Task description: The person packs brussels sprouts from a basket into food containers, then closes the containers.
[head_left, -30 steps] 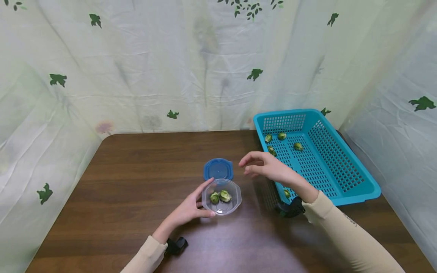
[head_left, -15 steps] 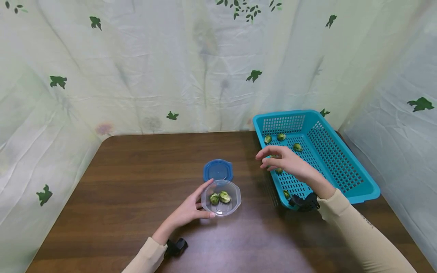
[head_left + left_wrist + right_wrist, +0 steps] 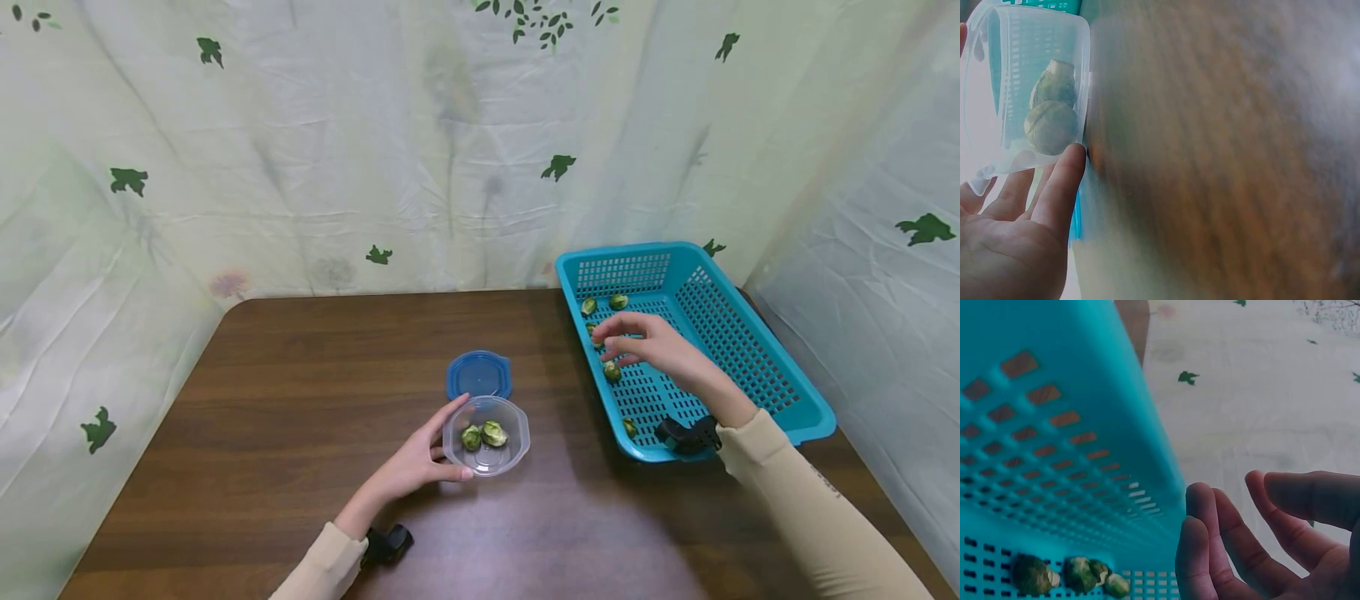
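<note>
My left hand (image 3: 408,463) grips the side of a small clear plastic container (image 3: 513,454), thumb at the near rim and forefinger at the far one. Two Brussels sprouts (image 3: 492,433) lie in it; through its wall the left wrist view shows them touching (image 3: 1051,127). My right hand (image 3: 660,352) hovers over the left side of a blue plastic basket (image 3: 772,367), fingers loosely bent and holding nothing. Several Brussels sprouts (image 3: 612,372) lie in the basket, some close beneath the fingertips and partly hidden. In the right wrist view, sprouts (image 3: 1034,575) appear below the hand.
Just behind the container a blue lid (image 3: 480,372) lies on the brown wooden table (image 3: 322,400). The basket's raised perforated walls stand at the table's right. A pale leaf-print cloth (image 3: 405,150) hangs behind the table and along both sides.
My right hand has moved rightward from near the lid to above the basket, uncovering a sprout at its left side. The left hand and the container have stayed in place.
</note>
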Tool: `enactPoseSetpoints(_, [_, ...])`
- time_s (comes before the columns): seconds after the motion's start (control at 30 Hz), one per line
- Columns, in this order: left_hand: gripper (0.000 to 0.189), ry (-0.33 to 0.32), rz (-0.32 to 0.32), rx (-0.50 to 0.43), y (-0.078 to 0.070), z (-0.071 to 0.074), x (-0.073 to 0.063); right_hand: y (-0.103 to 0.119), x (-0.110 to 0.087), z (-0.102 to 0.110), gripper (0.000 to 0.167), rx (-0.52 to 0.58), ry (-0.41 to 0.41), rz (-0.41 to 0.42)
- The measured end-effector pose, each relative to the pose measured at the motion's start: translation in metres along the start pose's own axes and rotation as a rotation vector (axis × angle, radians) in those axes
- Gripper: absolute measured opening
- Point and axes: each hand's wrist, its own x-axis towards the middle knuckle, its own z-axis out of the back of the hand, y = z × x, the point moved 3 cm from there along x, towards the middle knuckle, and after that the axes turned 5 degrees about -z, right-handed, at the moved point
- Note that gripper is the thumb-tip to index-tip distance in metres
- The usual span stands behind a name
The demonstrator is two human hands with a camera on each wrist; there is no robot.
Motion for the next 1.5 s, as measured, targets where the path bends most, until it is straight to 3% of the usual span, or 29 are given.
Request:
enactPoseSetpoints(0.57, [0.093,-0.003,0.003,-0.006,0.002,0.000,0.000,-0.029,0.009,0.020,0.033,-0.017,0.026,-0.071])
enactPoseSetpoints(0.87, [0.093,-0.006,0.010,-0.012,0.001,0.000,0.000,-0.048,0.018,0.022,0.037,-0.037,0.097,-0.135])
enactPoseSetpoints(1.5, [0.095,-0.003,0.007,-0.017,0.000,0.000,0.000,-0.063,0.030,0.024,0.035,-0.116,0.233,-0.255])
